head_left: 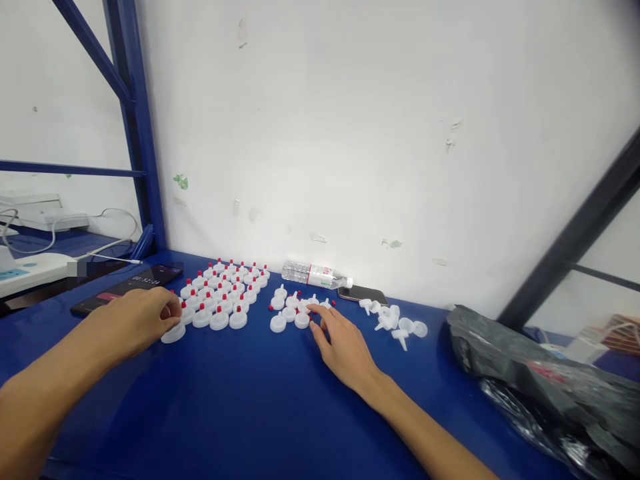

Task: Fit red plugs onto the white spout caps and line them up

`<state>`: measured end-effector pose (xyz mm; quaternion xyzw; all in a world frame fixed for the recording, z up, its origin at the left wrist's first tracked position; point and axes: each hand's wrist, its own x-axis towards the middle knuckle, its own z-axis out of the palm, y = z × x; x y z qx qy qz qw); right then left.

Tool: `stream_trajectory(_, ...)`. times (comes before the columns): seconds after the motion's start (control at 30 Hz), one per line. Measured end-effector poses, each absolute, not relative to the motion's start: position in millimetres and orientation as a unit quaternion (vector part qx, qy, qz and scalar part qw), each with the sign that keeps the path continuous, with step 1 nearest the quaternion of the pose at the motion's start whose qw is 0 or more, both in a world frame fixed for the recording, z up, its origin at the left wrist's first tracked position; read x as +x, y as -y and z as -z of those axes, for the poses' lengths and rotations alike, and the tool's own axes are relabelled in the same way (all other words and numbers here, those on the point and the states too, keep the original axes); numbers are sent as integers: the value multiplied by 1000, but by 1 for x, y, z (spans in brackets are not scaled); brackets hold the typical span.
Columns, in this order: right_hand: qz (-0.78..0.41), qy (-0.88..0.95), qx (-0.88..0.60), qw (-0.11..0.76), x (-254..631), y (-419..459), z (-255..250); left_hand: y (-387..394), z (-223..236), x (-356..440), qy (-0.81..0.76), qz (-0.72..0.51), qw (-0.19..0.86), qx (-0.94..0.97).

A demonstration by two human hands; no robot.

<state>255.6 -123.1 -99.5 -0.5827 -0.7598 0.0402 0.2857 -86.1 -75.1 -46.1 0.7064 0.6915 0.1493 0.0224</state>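
My left hand [147, 316] is closed, with thumb and fingers pinched at the top of a white nozzle cap [173, 334] at the near left corner of a grouped set. Its tip is hidden behind the fingers. Several white nozzle caps with red tips [219, 319] stand upright in rows beside that hand. My right hand [344, 347] reaches into a looser cluster of white nozzle caps [278, 323], thumb and index finger apart. The index fingertip is at a white cap [303, 307], but I cannot tell whether they touch. Small red tips [299, 293] lie among this cluster.
Behind the cluster a plastic water bottle [320, 275] lies on its side by a dark phone [363, 295]. More loose white nozzle caps [387, 317] lie to the right. A grey plastic bag [545, 380] covers the blue table's right side. Another phone [127, 288] shows a timer.
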Motion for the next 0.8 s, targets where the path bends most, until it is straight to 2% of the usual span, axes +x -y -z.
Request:
stream_trajectory(0.2, -40, 775, -566, 280, 258, 119, 104, 94, 26, -67, -677, -79, -36, 730)
stream_trajectory(0.3, -83, 788, -524, 313, 257, 121, 100, 104, 20, -51, -673, -114, -40, 730)
stream_trajectory(0.43, -99, 763, -532, 354, 260, 118, 98, 114, 26, -20, -600, -177, 18, 780)
stream_trajectory(0.63, -26, 767, -579, 275, 270, 109, 107, 127, 62, 32, -462, -195, 101, 859)
stream_trajectory(0.8, -18, 772, -578, 263, 269, 109, 108, 130, 83, 48, -433, -141, 89, 886)
